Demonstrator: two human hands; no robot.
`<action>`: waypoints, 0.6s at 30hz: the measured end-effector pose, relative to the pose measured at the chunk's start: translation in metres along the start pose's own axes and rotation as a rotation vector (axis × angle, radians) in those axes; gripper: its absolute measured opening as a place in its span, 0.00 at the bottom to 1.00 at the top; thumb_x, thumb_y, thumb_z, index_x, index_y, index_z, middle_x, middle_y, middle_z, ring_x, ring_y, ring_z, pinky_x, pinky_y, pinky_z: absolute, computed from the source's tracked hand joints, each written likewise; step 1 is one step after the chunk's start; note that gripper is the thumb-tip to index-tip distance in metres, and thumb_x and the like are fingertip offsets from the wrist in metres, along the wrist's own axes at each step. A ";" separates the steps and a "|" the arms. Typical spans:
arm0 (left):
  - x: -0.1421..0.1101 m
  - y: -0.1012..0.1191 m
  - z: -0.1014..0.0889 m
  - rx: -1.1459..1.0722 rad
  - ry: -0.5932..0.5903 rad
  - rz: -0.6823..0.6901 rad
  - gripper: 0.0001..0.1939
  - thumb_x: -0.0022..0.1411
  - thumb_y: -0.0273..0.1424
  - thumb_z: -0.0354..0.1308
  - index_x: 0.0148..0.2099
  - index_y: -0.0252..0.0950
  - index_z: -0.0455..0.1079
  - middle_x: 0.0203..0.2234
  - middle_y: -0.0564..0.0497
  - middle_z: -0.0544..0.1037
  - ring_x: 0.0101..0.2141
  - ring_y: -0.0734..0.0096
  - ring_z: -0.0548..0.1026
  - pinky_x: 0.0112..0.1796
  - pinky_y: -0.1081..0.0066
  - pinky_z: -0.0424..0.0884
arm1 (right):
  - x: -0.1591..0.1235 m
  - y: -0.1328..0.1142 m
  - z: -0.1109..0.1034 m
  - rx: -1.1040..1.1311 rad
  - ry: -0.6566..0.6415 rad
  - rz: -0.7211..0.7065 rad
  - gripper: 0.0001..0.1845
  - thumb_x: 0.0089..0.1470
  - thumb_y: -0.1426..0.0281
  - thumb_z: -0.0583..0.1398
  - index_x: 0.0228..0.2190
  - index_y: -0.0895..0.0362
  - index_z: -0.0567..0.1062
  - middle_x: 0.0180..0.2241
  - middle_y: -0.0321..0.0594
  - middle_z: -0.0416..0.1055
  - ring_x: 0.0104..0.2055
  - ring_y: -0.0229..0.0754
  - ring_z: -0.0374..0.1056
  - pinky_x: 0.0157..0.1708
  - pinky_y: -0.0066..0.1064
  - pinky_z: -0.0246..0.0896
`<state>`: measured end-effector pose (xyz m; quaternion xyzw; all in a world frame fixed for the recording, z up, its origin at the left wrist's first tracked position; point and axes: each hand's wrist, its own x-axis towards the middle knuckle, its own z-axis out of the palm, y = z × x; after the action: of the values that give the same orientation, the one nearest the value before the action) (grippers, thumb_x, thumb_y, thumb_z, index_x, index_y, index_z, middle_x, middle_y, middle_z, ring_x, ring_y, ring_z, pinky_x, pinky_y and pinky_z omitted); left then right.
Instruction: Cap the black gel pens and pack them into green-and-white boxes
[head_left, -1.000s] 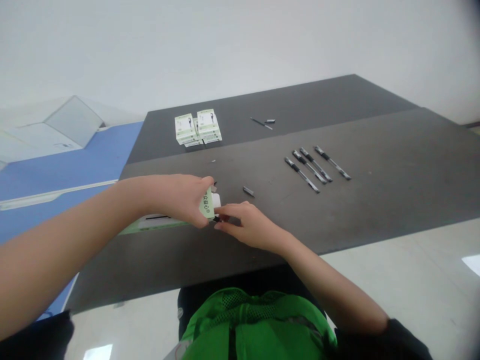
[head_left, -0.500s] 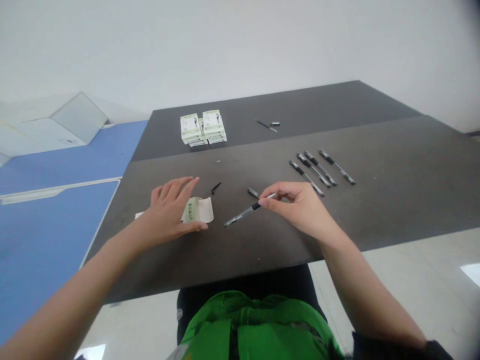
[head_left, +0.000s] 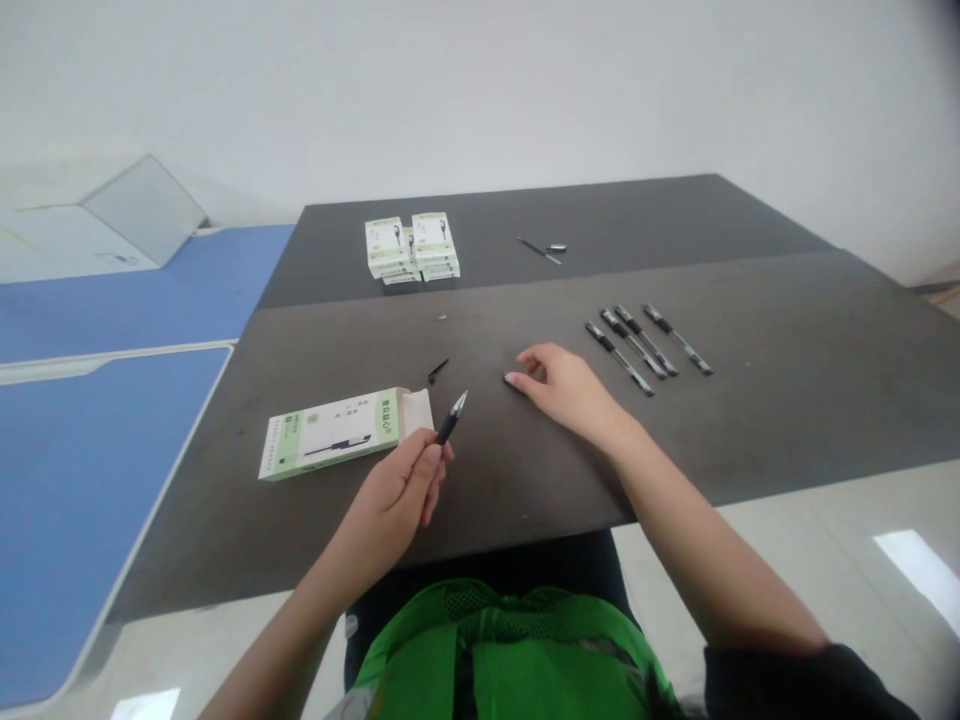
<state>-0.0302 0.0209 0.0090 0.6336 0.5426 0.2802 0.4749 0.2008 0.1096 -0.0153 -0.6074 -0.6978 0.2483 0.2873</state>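
Note:
My left hand (head_left: pixel 405 485) is closed around a gel pen (head_left: pixel 448 428), its bare metal tip pointing up and away from me. Most of the pen's barrel is hidden by the fingers. To the right, my right hand (head_left: pixel 566 385) has its fingers curled at a dark pen cap (head_left: pixel 513 383), mostly covered by the thumb, at the tabletop. Beside my left hand lies a white and green pen box (head_left: pixel 330 432) with its end flap open. A small black clip-like piece (head_left: pixel 438 371) rests beyond the box.
Several capped pens (head_left: pixel 634 345) lie in a row on the dark table (head_left: pixel 750 420) at the right. Stacked pen boxes (head_left: pixel 412 248) stand at the back, near a pen refill (head_left: pixel 538 250) and another cap (head_left: pixel 556 247). A blue surface (head_left: pixel 97 480) adjoins on the left.
The pen has passed from my right hand to my left, its tip now upward. My left hand has come off the box, uncovering it. My right hand has moved to the cap.

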 end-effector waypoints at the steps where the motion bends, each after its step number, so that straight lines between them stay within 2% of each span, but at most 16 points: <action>1: -0.002 -0.002 0.003 -0.088 0.000 -0.018 0.16 0.74 0.43 0.46 0.39 0.38 0.66 0.20 0.60 0.63 0.18 0.75 0.62 0.23 0.72 0.59 | 0.003 0.003 0.005 -0.033 -0.002 0.004 0.06 0.56 0.72 0.66 0.37 0.60 0.79 0.38 0.48 0.77 0.40 0.47 0.72 0.46 0.39 0.66; 2: -0.004 -0.004 0.007 -0.171 0.004 -0.030 0.16 0.73 0.44 0.48 0.39 0.38 0.65 0.20 0.60 0.62 0.17 0.77 0.60 0.21 0.73 0.58 | 0.005 0.004 0.009 -0.040 -0.003 0.005 0.02 0.56 0.75 0.65 0.34 0.59 0.78 0.39 0.49 0.76 0.41 0.48 0.72 0.47 0.40 0.65; 5: -0.007 -0.007 0.020 -0.355 0.038 -0.049 0.18 0.71 0.49 0.53 0.38 0.38 0.66 0.20 0.62 0.59 0.17 0.79 0.57 0.19 0.75 0.53 | 0.000 -0.001 0.011 -0.029 -0.006 -0.016 0.05 0.57 0.78 0.62 0.31 0.58 0.78 0.38 0.47 0.76 0.40 0.47 0.72 0.47 0.39 0.66; 8: -0.010 -0.007 0.028 -0.451 0.046 -0.056 0.19 0.69 0.49 0.56 0.39 0.37 0.67 0.20 0.62 0.58 0.17 0.79 0.56 0.19 0.76 0.51 | -0.016 -0.013 -0.003 0.090 0.009 -0.059 0.10 0.62 0.73 0.60 0.44 0.58 0.79 0.37 0.42 0.75 0.38 0.42 0.71 0.43 0.35 0.67; 10: -0.012 -0.007 0.032 -0.466 0.024 -0.061 0.19 0.69 0.49 0.56 0.39 0.37 0.68 0.20 0.61 0.59 0.18 0.79 0.56 0.19 0.75 0.51 | -0.029 -0.024 -0.015 0.305 0.038 -0.127 0.17 0.64 0.69 0.59 0.53 0.55 0.76 0.37 0.39 0.74 0.38 0.40 0.70 0.41 0.33 0.68; 11: -0.013 -0.006 0.033 -0.465 0.014 -0.061 0.19 0.70 0.49 0.56 0.39 0.37 0.68 0.20 0.61 0.59 0.18 0.79 0.56 0.20 0.75 0.51 | -0.035 -0.029 -0.019 0.426 0.045 -0.163 0.18 0.64 0.67 0.59 0.54 0.53 0.76 0.37 0.38 0.73 0.38 0.40 0.69 0.40 0.33 0.68; 15: -0.019 -0.005 0.036 -0.444 0.006 -0.043 0.19 0.71 0.48 0.54 0.41 0.37 0.69 0.21 0.60 0.59 0.20 0.78 0.56 0.20 0.74 0.51 | -0.047 -0.047 -0.019 0.794 0.035 -0.178 0.11 0.61 0.60 0.65 0.42 0.50 0.81 0.33 0.36 0.74 0.36 0.40 0.70 0.39 0.33 0.69; 18: -0.023 -0.005 0.036 -0.429 0.004 -0.048 0.19 0.72 0.48 0.53 0.42 0.37 0.70 0.21 0.60 0.59 0.20 0.77 0.56 0.21 0.74 0.51 | -0.047 -0.054 -0.008 0.994 0.042 -0.110 0.10 0.56 0.61 0.69 0.39 0.51 0.80 0.34 0.36 0.80 0.39 0.41 0.76 0.45 0.35 0.72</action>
<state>-0.0062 -0.0117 -0.0060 0.5044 0.4863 0.3791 0.6045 0.1736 0.0553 0.0232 -0.3644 -0.5201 0.5228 0.5687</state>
